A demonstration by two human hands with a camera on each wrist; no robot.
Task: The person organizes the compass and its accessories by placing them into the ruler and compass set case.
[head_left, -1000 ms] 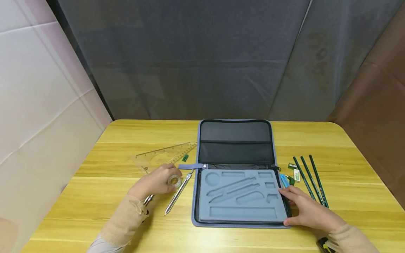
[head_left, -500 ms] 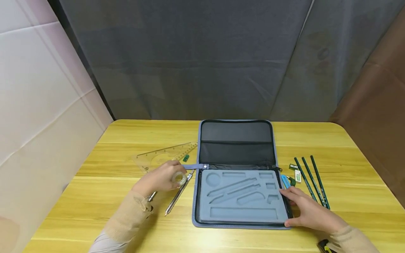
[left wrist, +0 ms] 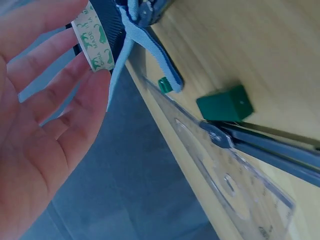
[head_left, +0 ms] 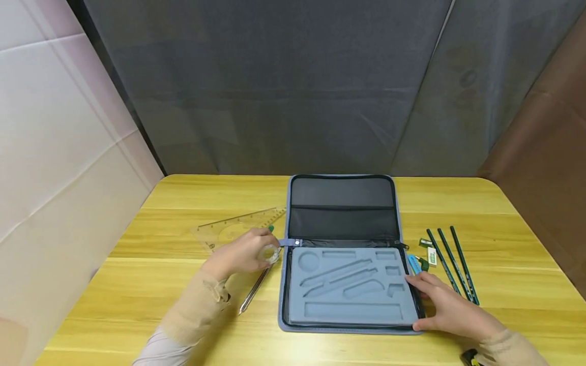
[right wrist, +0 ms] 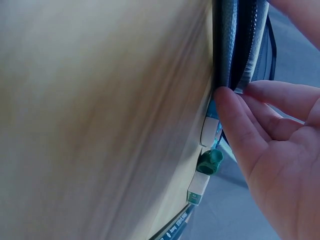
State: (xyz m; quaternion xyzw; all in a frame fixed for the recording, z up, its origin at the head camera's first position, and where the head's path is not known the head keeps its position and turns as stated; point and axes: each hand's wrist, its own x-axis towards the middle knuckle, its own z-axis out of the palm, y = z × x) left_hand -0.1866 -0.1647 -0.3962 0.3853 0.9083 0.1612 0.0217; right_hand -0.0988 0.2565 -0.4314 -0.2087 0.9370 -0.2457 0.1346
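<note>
In the head view my left hand (head_left: 247,251) pinches a clear roll of tape (head_left: 268,253) just left of the open zip case (head_left: 284,305). The left wrist view shows the roll's inner band (left wrist: 95,40), printed in green, at the fingertips. Below that hand lies a slim silver pointed tool (head_left: 253,294), partly covered. At the case's right side my right hand (head_left: 446,307) grips the edge, thumb at the near corner. Inside the case sits a grey-blue foam insert (head_left: 352,295) with shaped recesses, including a round one at its far left.
A clear set square (head_left: 229,226) lies left of the case. The left wrist view shows a green block (left wrist: 225,104) beside a dark hinged tool (left wrist: 270,150). Right of the case are dark green pencils (head_left: 460,264), a white eraser (head_left: 432,256) and a blue item (head_left: 414,264).
My left hand has moved right with the roll of tape, closer to the case, and now covers more of the silver tool and the strap. The right hand stays on the case edge.
</note>
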